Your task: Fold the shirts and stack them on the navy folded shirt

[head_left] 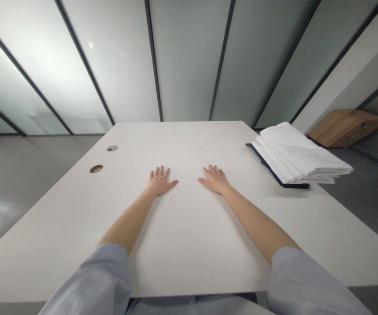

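My left hand (159, 181) lies palm down on the white table (189, 245), fingers spread, holding nothing. Opposite it, my right hand (215, 180) rests flat on the same surface, its fingers also apart. Bare tabletop separates the two thumbs. To the right of my right hand is a stack of folded white cloths (296, 153), out of reach of its fingers. Under the stack shows the edge of a dark navy item (279, 177), mostly hidden, so its kind is unclear.
Two round cable holes, one with a grey ring (112, 148) and one brownish inside (96, 169), pierce the table's left side. Frosted glass panels (189, 57) with dark frames stand behind the far edge. A wooden cabinet (342, 127) stands on the floor at right.
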A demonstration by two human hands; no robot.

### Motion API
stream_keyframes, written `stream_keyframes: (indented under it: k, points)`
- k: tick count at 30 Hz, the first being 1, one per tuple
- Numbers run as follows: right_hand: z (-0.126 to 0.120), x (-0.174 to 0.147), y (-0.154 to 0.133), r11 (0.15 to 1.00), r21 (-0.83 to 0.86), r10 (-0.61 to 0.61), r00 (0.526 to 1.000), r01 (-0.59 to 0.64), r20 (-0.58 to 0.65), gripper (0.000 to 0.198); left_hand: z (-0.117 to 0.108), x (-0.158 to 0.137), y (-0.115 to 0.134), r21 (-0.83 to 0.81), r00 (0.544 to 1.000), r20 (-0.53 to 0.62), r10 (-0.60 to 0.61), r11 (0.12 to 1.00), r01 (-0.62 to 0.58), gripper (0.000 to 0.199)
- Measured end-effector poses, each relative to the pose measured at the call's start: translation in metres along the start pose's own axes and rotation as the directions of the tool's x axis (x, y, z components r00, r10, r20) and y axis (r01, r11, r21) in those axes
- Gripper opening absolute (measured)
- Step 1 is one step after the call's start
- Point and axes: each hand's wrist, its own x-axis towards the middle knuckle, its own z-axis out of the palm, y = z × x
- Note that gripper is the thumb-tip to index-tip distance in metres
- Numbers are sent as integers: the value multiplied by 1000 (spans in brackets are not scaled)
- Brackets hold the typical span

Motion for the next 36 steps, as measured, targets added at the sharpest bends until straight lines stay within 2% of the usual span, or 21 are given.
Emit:
stream_keyframes:
  k: [21, 36]
  points:
    - [-9, -4, -5, 1000, -6, 12, 999, -12, 45, 80, -2, -1, 1, 26, 1000, 2, -5, 1000, 5, 90]
    - [0, 0, 1, 1000, 8, -11, 1000, 11, -14, 80, 0, 0, 0, 8, 1000, -14, 4, 1000, -4, 90]
